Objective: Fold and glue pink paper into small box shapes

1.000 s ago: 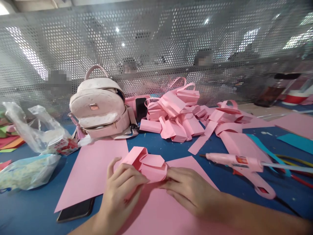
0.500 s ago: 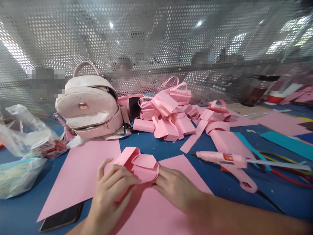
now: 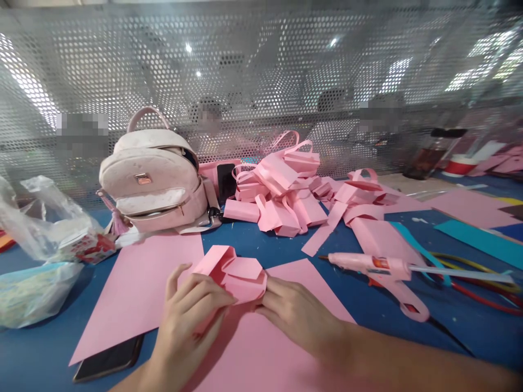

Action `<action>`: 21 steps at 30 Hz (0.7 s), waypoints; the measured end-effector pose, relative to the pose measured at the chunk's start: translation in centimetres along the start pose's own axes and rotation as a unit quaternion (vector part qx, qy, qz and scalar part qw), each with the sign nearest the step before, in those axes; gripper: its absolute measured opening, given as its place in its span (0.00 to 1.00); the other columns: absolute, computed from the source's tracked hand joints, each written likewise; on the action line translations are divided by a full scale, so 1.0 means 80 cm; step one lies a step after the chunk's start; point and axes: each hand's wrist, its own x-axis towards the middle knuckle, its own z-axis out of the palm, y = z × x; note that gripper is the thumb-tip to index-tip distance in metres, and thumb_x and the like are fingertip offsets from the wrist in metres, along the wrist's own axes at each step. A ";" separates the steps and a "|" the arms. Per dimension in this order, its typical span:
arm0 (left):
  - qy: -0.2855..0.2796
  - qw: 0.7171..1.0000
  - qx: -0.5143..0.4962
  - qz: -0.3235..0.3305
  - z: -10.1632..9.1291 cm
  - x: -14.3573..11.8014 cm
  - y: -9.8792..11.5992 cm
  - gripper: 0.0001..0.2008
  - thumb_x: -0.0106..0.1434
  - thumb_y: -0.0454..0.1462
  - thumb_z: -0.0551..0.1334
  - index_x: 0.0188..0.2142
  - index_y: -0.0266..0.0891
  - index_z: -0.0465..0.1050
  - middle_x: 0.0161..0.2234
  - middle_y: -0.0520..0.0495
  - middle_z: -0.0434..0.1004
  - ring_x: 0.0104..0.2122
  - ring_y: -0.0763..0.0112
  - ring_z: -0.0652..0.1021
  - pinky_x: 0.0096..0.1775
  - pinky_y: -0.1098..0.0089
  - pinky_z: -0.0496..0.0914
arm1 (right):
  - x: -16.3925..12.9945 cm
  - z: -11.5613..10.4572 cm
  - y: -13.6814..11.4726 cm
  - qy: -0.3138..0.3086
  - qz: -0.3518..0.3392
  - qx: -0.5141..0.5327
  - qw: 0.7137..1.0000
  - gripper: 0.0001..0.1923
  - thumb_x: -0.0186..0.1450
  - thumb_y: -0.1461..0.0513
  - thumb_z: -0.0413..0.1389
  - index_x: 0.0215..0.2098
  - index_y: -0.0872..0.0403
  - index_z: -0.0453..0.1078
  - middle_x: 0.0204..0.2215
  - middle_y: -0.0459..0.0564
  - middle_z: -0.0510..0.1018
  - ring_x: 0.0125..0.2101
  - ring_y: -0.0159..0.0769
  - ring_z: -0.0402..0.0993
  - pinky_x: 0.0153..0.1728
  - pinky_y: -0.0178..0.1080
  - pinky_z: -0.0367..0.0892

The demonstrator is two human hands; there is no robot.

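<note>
A folded pink paper piece (image 3: 233, 272), shaped like a small open box with flaps, sits on a pink sheet (image 3: 261, 348) near the table's front edge. My left hand (image 3: 186, 316) presses on its left side with fingers curled over the fold. Pinching its right edge is my right hand (image 3: 296, 313). A second pink sheet (image 3: 139, 288) lies flat to the left of the hands.
A pink glue gun (image 3: 376, 269) lies right of the hands on the blue table (image 3: 286, 250). Behind are a heap of folded pink paper bags (image 3: 281, 190), a pink backpack (image 3: 155, 179), plastic bags (image 3: 36, 256) at left, a dark phone (image 3: 108, 359) and a perforated metal screen (image 3: 261, 81).
Both hands stay on the folded pink piece with only slight finger shifts. The view has swung a little, first right and down, then slightly back.
</note>
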 end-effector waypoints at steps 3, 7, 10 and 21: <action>0.005 1.000 -0.002 0.000 0.000 0.001 0.000 0.14 0.67 0.25 0.57 0.38 0.45 0.74 0.33 0.55 0.81 0.35 0.69 0.76 0.59 0.57 0.51 | 0.000 -0.001 -0.001 -0.011 -0.010 -0.004 1.000 0.12 0.75 0.64 0.49 0.43 0.53 0.76 0.42 0.51 0.80 0.41 0.38 0.77 0.40 0.37 0.75; 0.005 1.000 -0.007 -0.001 0.000 0.002 0.002 0.14 0.67 0.24 0.57 0.38 0.45 0.74 0.33 0.55 0.81 0.35 0.69 0.76 0.58 0.57 0.51 | -0.001 -0.007 -0.002 -0.011 -0.016 0.002 1.000 0.11 0.74 0.65 0.51 0.40 0.54 0.76 0.41 0.50 0.80 0.39 0.37 0.77 0.38 0.36 0.73; 0.002 1.000 -0.009 -0.003 0.000 0.000 0.002 0.14 0.67 0.24 0.57 0.38 0.46 0.74 0.33 0.55 0.81 0.36 0.69 0.76 0.58 0.57 0.50 | -0.001 -0.010 -0.002 0.016 -0.020 0.005 1.000 0.14 0.76 0.63 0.48 0.42 0.53 0.77 0.39 0.50 0.80 0.37 0.36 0.77 0.36 0.36 0.73; 0.000 1.000 -0.005 0.003 0.000 0.001 0.001 0.14 0.67 0.24 0.57 0.38 0.45 0.74 0.33 0.56 0.81 0.36 0.68 0.76 0.58 0.56 0.50 | 0.001 -0.008 -0.002 0.012 -0.043 0.007 0.999 0.12 0.74 0.65 0.51 0.42 0.54 0.78 0.43 0.51 0.81 0.41 0.38 0.77 0.39 0.37 0.74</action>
